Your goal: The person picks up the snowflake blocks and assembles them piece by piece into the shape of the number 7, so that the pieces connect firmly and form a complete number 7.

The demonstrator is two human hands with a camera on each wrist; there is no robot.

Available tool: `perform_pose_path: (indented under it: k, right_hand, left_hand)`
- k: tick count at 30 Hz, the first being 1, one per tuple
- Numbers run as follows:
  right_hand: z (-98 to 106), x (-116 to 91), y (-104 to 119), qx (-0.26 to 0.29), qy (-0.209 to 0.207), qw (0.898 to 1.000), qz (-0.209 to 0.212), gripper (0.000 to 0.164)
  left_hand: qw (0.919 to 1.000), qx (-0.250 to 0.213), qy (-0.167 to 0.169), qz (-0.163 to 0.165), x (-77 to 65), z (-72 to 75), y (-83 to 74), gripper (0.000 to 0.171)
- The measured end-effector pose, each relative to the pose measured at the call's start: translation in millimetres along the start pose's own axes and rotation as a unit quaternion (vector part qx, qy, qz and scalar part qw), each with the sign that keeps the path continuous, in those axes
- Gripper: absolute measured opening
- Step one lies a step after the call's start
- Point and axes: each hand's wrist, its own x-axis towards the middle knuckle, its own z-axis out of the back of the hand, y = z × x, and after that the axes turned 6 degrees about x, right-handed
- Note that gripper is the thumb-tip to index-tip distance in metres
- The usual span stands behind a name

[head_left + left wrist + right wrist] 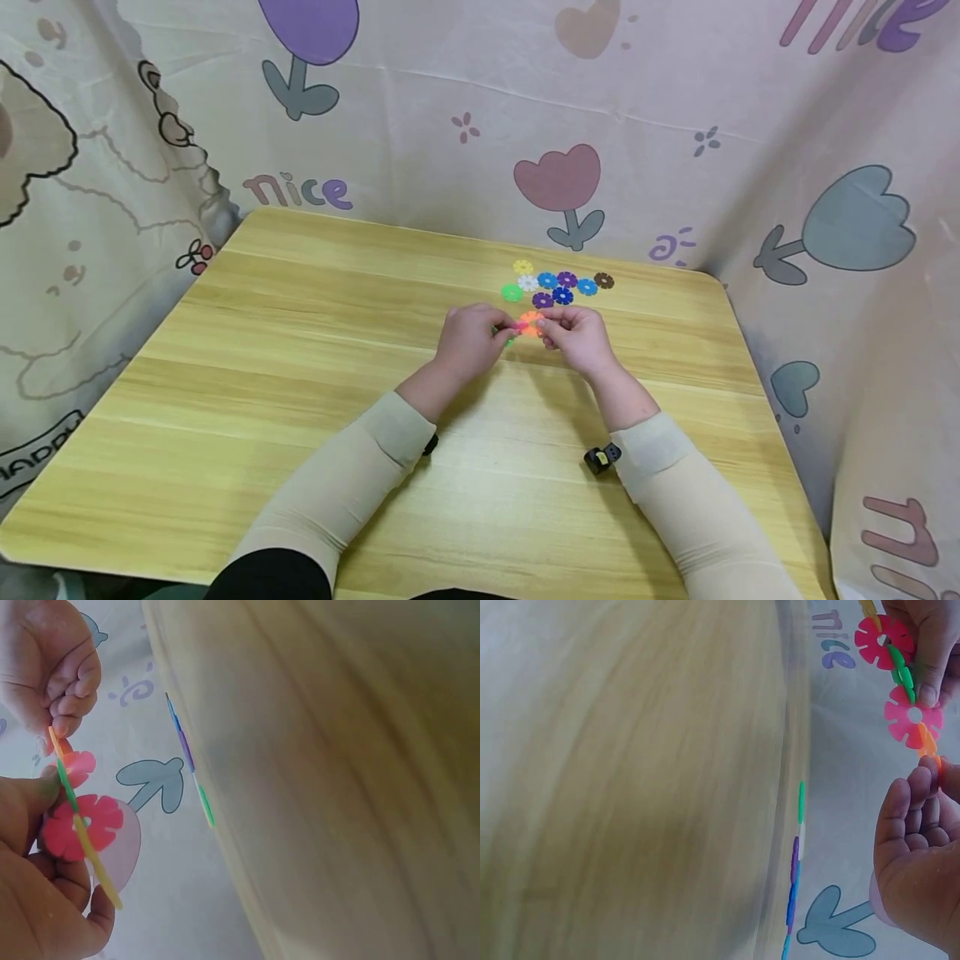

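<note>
Both hands are together over the table, working on a chain of slotted plastic snowflake discs. In the left wrist view the chain has a yellow disc (103, 876) at one end, then a pink disc (64, 832). A green disc (905, 676) links that to a second pink disc (898, 714) in the right wrist view. My left hand (471, 337) grips the chain around the green disc. The orange disc (531, 318) joins the second pink one at the other end, and my right hand (581, 337) pinches its edge between thumb and forefinger.
Beyond the hands, several loose snowflake discs lie on the wooden table (300, 358). Among them are a yellow disc (522, 267), a light green disc (512, 293), a brown disc (603, 281) and a dark blue disc (562, 296). A printed curtain (435, 183) hangs behind.
</note>
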Motion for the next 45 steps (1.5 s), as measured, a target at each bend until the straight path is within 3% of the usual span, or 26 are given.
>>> perform_pose_path:
  k: [10, 18, 25, 29, 35, 41, 45]
  right_hand:
    - [7.8, 0.4, 0.4, -0.012, -0.008, 1.0, 0.007, 0.024]
    - [7.4, -1.0, 0.1, -0.02, 0.008, 1.0, 0.016, 0.024]
    - [3.7, -4.0, 3.8, -0.035, 0.04, 0.998, 0.036, 0.022]
    - [1.6, -4.1, 4.3, -0.045, 0.06, 0.996, 0.044, 0.02]
    - [-0.6, -4.1, 3.4, -0.05, 0.072, 0.995, 0.052, 0.019]
    - [-0.9, -5.0, 1.7, -0.062, 0.068, 0.994, 0.053, 0.017]
    - [3.2, -2.7, -2.2, -0.061, 0.046, 0.996, 0.047, 0.019]
  left_hand:
    - [0.9991, -0.037, 0.019, -0.003, -0.3, -0.7, 0.5, 0.019]
    - [0.9994, -0.029, 0.013, 0.014, 0.5, -2.5, 0.9, 0.019]
    - [0.9974, -0.06, 0.022, 0.034, 0.4, -3.1, -0.7, 0.023]
    - [0.991, -0.117, 0.039, 0.051, 0.4, -2.8, -1.7, 0.023]
    - [0.9723, -0.209, 0.069, 0.08, 0.3, -1.4, -1.5, 0.019]
    - [0.96, -0.247, 0.081, 0.104, -0.6, -1.6, 0.0, 0.018]
    - [0.9567, -0.255, 0.083, 0.114, -1.9, -1.4, 1.2, 0.018]
